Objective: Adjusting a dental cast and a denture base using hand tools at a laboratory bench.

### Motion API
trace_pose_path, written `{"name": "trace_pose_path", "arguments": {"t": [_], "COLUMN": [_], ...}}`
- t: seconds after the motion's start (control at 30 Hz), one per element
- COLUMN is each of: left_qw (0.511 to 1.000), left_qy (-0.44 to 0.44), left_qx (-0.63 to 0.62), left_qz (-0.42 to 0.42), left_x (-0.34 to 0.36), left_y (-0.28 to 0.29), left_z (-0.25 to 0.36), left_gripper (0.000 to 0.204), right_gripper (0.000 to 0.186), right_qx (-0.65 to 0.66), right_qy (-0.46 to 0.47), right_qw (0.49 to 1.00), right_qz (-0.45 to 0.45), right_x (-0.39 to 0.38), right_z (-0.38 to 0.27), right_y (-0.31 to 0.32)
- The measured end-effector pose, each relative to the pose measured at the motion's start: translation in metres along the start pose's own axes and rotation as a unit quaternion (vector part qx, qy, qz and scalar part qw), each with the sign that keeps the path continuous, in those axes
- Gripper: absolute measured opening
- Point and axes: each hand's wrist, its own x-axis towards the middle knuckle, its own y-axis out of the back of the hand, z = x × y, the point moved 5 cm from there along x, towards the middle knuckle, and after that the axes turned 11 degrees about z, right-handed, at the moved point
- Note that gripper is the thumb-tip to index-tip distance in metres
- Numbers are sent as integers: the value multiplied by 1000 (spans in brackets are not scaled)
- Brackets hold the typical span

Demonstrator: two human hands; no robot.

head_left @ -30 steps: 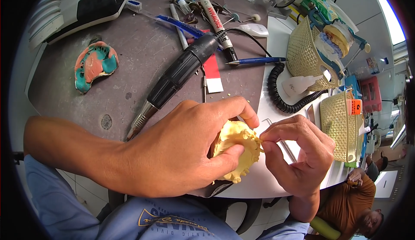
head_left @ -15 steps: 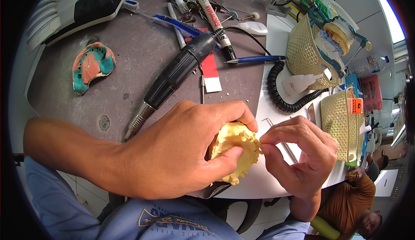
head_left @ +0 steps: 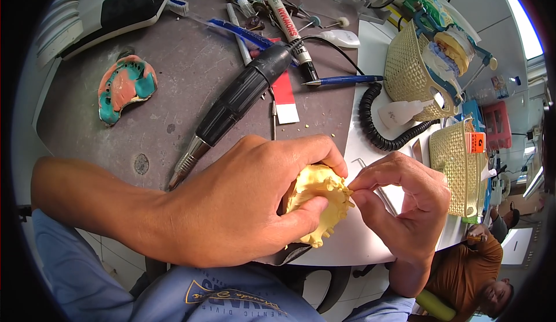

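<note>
A yellow plaster dental model (head_left: 334, 207) with tooth shapes along its edge is gripped in my left hand (head_left: 231, 206). My left thumb lies across its inner hollow while the fingers wrap round its far side. My right hand (head_left: 411, 206) has thumb and forefinger pinched together at the model's right edge, beside the tooth shapes. Whatever small thing is between those fingertips, if anything, is hidden. Just beyond my left hand lies a black rotary handpiece (head_left: 238, 97) with a metal nose.
A pink and teal dental impression (head_left: 126, 89) sits at left. Beyond the handpiece are a marker (head_left: 284, 17), a blue pen (head_left: 344, 80), a toothbrush (head_left: 178, 6) and several burs. At right stand cream baskets (head_left: 457, 171) and a coiled cable (head_left: 370, 125). Another person (head_left: 475, 270) is at lower right.
The thumb and forefinger of my right hand have shifted slightly at the model's edge. My left hand keeps its hold, and the whole view has moved a little.
</note>
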Motion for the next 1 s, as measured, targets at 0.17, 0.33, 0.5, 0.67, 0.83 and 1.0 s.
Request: {"name": "trace_pose_path", "arguments": {"t": [0.17,0.33,0.5,0.67,0.83,1.0], "left_qw": [1000,1000,1000,999,996,980], "left_qy": [-4,-18,-18,0,-53,-165], "left_qx": [-1,1,-11,-49,-24,37], "left_qz": [5,10,8,17,66,107], "left_x": [-2,0,-1,-1,-1,-5], "left_y": [0,1,0,-1,5,8], "left_z": [4,2,2,0,7,15], "left_gripper": [28,28,28,31,26,30], "right_gripper": [15,16,16,18,20,21], "right_qx": [7,11,6,1,6,8], "right_qy": [-3,4,5,19,44,61], "right_qw": [1000,1000,1000,1000,999,996], "right_qz": [6,0,-2,1,25,57], "right_x": [-1,2,1,2,3,1], "right_z": [-2,-1,-3,-6,-12,-14], "right_y": [1,-2,0,1,1,4]}}
